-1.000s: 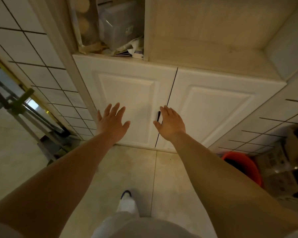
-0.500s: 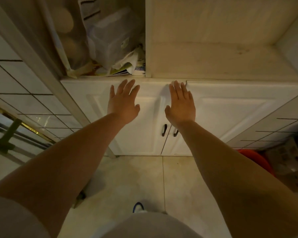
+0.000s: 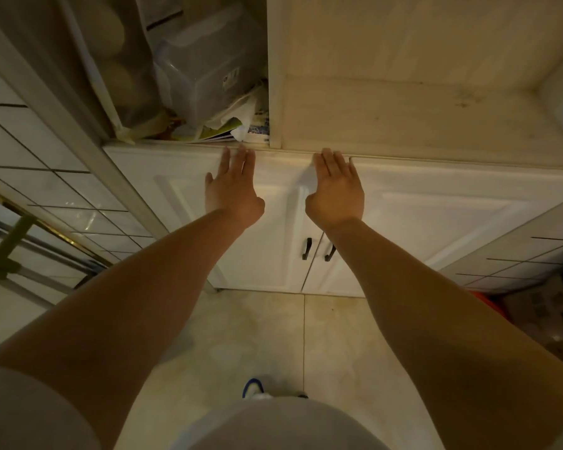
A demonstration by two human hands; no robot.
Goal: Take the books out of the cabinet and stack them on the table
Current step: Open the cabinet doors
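Both arms reach forward toward a white cabinet. The left hand is flat with straight fingers, holding nothing, its fingertips at the top edge of the left lower door, just under the ledge of the open shelf compartment. The right hand is likewise flat and empty, straddling the seam between the two doors, its fingertips at the top edge near the inner top corner of the right lower door. Whether the palms actually press the doors or hover just off them cannot be told from this angle.

Both lower doors are closed, with two dark handles side by side at the seam below the wrists.

In the open compartment above the left door, a clear plastic storage box leans tilted, cut off by the top edge. Under its lower edge, at the front right corner of the shelf, lie crumpled white paper and some flat printed items, possibly books or magazines; only their edges show. Left of the box stands something pale and rounded behind a translucent sheet, hard to identify.

The compartment on the right shows bare pale wood.

At the right edge, an orange-red object is mostly hidden behind the right forearm, beside dim cardboard boxes. A shoe tip peeks out on the tiled floor
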